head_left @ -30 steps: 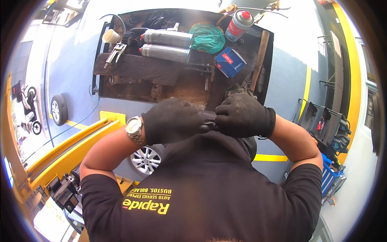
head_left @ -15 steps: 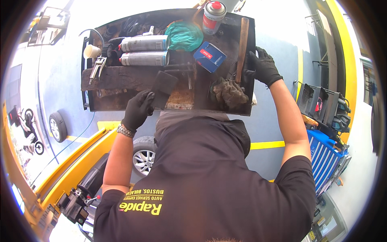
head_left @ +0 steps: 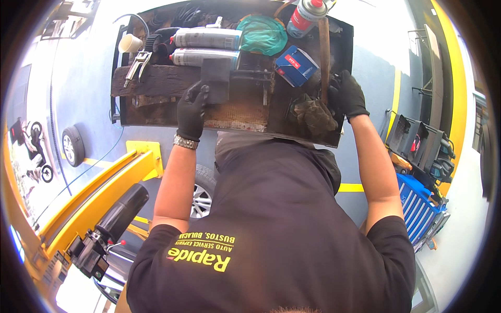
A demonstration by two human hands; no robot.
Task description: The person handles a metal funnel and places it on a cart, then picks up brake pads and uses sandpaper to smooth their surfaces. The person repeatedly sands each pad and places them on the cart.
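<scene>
My gloved left hand (head_left: 191, 110) is closed on the edge of a dark, flat rectangular sheet (head_left: 215, 78), held over the front of a black metal cart top (head_left: 237, 136). What the sheet is made of, I cannot tell. My gloved right hand (head_left: 353, 95) grips the cart's right edge, its fingers partly hidden. Near that hand are a wooden handle (head_left: 324, 57) and a crumpled dark rag (head_left: 314, 116). Beyond the sheet, two spray cans (head_left: 206, 38) lie side by side. A blue box (head_left: 296, 66) sits to the right of the sheet.
At the back of the cart are a green cloth (head_left: 262, 34) and an upright spray can (head_left: 307, 19). A blow gun (head_left: 138, 69) and a paper cup (head_left: 130, 43) lie at its left. A yellow lift arm (head_left: 104, 182), a wheel (head_left: 202, 195) and a blue tool chest (head_left: 420, 208) stand around me.
My left hand has moved forward over the cart, and the sheet in it has turned straighter. The cart appears farther right and higher in view. My right hand stays at its edge.
</scene>
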